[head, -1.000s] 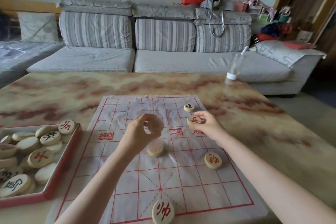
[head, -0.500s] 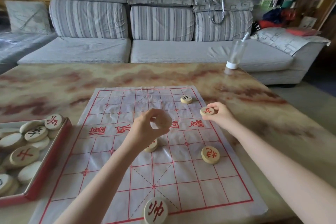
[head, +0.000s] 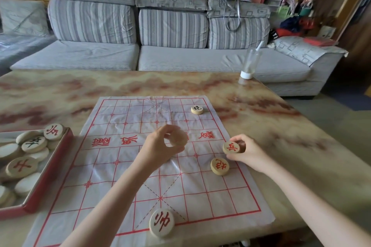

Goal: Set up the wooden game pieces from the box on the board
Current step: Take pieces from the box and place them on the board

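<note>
A marble-patterned table (head: 261,118) stands in front of a grey striped sofa (head: 172,28). A clear drinking vessel with a white base (head: 250,64) stands at the table's far right edge. A creased white sheet board (head: 124,166) printed with a red grid lies flat on the table. A red-walled box (head: 48,170) sits just beside its left edge, holding a heap of loose wooden pieces (head: 22,166), some face up with red or black characters. The left hand (head: 160,146) is raised over the middle of the board, thumb and fingers curled round a plain-faced piece (head: 177,138). The right hand (head: 249,154) is at the board's right border and pinches a red-lettered piece (head: 231,147), face up and tilted; contact with the sheet cannot be determined. A second red-lettered piece (head: 219,166) lies on the board just beside and nearer than that hand. A black-lettered piece (head: 197,109) lies on the far right part of the grid, well apart from both hands. A large red-lettered piece (head: 161,222) lies at the middle of the near border.
</note>
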Demonstrator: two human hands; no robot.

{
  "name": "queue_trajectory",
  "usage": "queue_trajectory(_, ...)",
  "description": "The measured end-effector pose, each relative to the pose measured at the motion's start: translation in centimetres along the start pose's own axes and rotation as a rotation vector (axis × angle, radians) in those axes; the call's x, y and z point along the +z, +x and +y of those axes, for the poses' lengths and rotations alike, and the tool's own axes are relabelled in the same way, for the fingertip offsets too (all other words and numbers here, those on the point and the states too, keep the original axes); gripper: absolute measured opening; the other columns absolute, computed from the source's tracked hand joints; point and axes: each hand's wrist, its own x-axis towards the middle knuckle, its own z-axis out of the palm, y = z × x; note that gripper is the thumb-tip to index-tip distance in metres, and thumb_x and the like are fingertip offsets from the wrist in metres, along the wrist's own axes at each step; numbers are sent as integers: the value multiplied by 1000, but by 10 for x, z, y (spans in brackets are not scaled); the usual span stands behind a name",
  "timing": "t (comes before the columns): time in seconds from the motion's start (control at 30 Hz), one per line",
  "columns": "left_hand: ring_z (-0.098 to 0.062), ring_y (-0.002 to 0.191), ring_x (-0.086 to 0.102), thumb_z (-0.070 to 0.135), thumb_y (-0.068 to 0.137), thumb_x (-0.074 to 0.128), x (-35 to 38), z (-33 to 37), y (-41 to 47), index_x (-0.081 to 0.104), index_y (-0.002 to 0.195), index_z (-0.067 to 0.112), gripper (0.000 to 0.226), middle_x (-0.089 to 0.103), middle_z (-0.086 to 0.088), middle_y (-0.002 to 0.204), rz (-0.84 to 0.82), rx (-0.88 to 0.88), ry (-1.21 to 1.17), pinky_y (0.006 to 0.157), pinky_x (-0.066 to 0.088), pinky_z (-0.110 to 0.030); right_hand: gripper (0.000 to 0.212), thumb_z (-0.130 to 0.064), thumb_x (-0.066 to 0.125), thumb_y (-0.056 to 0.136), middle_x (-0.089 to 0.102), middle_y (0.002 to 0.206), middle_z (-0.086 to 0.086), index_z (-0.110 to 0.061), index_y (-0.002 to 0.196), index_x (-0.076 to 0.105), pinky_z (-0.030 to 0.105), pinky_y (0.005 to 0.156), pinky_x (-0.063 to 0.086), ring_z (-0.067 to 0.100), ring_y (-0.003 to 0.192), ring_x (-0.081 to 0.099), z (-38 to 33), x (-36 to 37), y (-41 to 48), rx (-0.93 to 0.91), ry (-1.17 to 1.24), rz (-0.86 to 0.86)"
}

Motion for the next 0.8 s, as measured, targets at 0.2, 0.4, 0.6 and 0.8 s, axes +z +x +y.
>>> queue_trajectory(0.2, -8, 96, 57, 17, 71, 76, 1, 5, -6, 57, 115, 21, 48, 62, 3, 108, 4, 31, 12, 64, 41, -4, 49, -3, 81, 65, 54, 115, 16, -5, 108, 58, 2, 64, 39, 20, 95, 54, 8, 5, -4, 3, 27, -2)
queue_trajectory(0.4, -5, 93, 56, 17, 70, 77, -10, 3, -14, 58, 113, 23, 47, 62, 7, 103, 29, 15, 13, 64, 40, -3, 50, -17, 76, 74, 48, 118, 2, -18, 120, 57, 18, 76, 37, 15, 103, 46, -6, -3, -8, -23, -10, 29)
queue_trajectory(0.6, -7, 93, 57, 20, 69, 78, -49, -10, -40, 59, 113, 21, 48, 64, 7, 102, 102, -16, 43, 65, 36, -6, 24, -16, 66, 82, 63, 110, -5, -25, 103, 62, 23, 81, 42, 14, 104, 55, -65, 15, -20, -160, 69, -63)
queue_trajectory(0.8, -7, 88, 57, 19, 66, 80, -95, -40, -84, 64, 109, 19, 46, 66, 7, 96, 185, -128, 100, 68, 34, -4, 23, -18, 61, 87, 64, 108, -5, -19, 110, 62, 18, 87, 43, 8, 102, 57, -122, 64, -49, -259, 67, -233)
